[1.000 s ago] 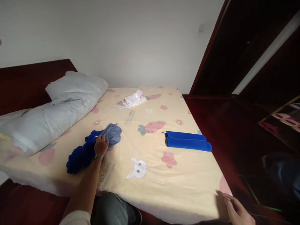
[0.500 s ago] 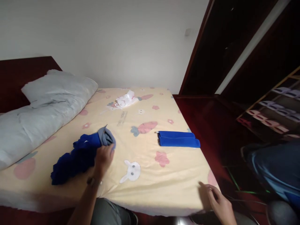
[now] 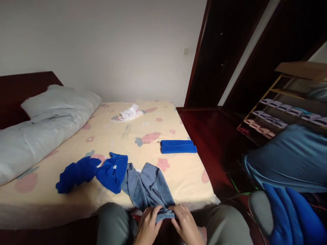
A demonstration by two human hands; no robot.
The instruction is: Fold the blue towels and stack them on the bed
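L hand (image 3: 149, 223) & R hand (image 3: 186, 222) are clamped on gray cloth (image 3: 153, 189) (edge (image 3: 165, 215) prob. folded).

Faint lettering (image 3: 126, 131) on bedsheet (image 3: 184, 173), too blurred to read

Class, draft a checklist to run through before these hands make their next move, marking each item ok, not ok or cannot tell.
1. Left hand holding the grey cloth: ok.
2. Right hand holding it too: ok.
3. Grey cloth smooth: not ok, it is creased.
4. Grey cloth separate from the tagged blue cloth: cannot tell; they meet, but any join is unclear.
5. Folded blue cloth apart from both hands: ok.
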